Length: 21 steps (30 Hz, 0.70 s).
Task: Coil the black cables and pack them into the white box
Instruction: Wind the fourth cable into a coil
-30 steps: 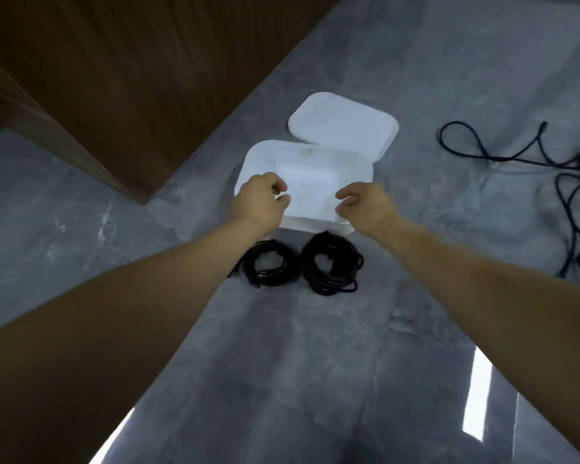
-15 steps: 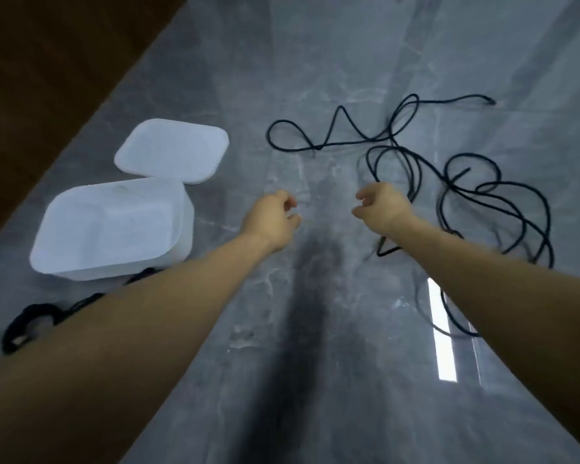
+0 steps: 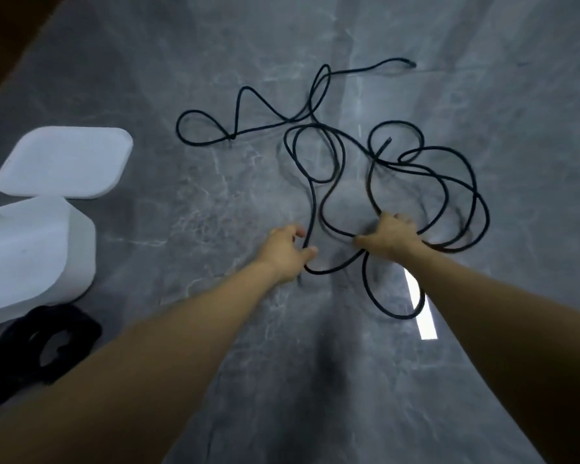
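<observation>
Both hands are gathering the loose cable (image 3: 332, 145): left hand (image 3: 287, 251) pinching it, right hand (image 3: 390, 234) gripping loops; coiling probably comes next.

Loose black cable (image 3: 340, 152) sprawled; coiled cables (image 3: 44, 343) beside white box (image 3: 31, 256).

We look down on a polished grey marble-look floor (image 3: 215, 202) with pale veins running through it. A bright strip of reflected light (image 3: 421, 309) gleams on it at right. Dark brown wood panelling (image 3: 10, 31) fills the top left corner.
</observation>
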Each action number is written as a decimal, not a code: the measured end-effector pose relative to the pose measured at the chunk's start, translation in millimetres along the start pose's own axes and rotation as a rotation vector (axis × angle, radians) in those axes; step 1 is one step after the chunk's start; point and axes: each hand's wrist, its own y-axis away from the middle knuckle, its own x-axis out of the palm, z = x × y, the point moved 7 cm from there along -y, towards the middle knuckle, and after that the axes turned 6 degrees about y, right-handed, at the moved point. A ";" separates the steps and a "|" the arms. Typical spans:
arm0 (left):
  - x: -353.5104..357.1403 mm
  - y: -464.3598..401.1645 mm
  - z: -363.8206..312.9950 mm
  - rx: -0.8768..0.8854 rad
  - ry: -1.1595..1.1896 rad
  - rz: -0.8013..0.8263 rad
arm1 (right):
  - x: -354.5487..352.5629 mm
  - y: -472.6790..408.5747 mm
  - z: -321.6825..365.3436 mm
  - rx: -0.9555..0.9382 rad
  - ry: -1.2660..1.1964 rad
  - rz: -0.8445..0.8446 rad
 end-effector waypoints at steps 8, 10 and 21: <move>-19.0 19.6 34.7 -0.073 -0.003 -0.043 | 38.2 23.7 60.3 -0.220 0.029 0.096; -31.2 28.5 50.7 -0.103 -0.004 -0.051 | 50.6 33.4 80.8 -0.269 0.017 0.147; -103.5 56.7 76.6 -0.017 0.095 -0.220 | 52.0 90.1 155.1 -0.545 -0.050 0.138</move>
